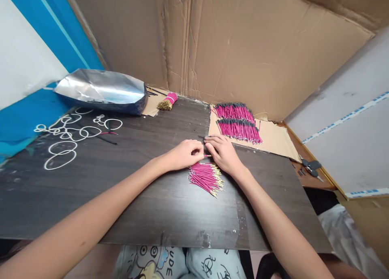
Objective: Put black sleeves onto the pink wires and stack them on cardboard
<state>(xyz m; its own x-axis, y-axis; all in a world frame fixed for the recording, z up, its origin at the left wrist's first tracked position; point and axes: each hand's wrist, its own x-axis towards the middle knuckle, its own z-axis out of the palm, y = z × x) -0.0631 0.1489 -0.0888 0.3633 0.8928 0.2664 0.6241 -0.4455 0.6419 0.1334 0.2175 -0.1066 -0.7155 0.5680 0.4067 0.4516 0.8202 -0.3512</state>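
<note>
In the middle of the dark table, my left hand (186,154) is closed in a pinch on one thin pink wire (207,155), whose end points towards my right hand. My right hand (223,152) lies just right of it, fingers stretched forward along the tabletop and thumb apart. Near its fingertips are small black pieces (200,137), too small to make out fully. Directly below both hands spreads a loose pile of pink wires (204,177) with bare golden ends towards the right.
Rows of pink wires with black ends (240,130) lie on a cardboard sheet (278,139) at the back right. A banded wire bundle (172,99) and a silver bag (100,88) sit at the back left. White elastic bands (62,142) lie left; black-handled cutters (311,167) lie right.
</note>
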